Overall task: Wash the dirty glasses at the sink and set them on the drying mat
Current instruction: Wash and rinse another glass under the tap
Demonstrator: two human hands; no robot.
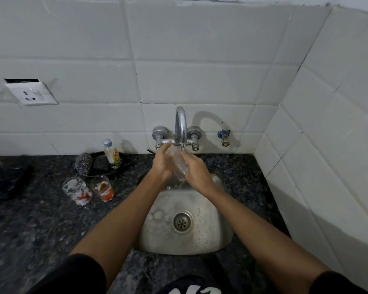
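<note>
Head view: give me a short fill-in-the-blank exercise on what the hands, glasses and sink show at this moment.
1. Both hands, left hand and right hand, hold one clear glass under the ____.
2. The number of dirty glasses on the counter is ____.
3. The dirty glasses stand to the ____ of the sink.
4. The soap bottle stands ____ on the counter.

Missing words: tap; two; left; upright
</note>
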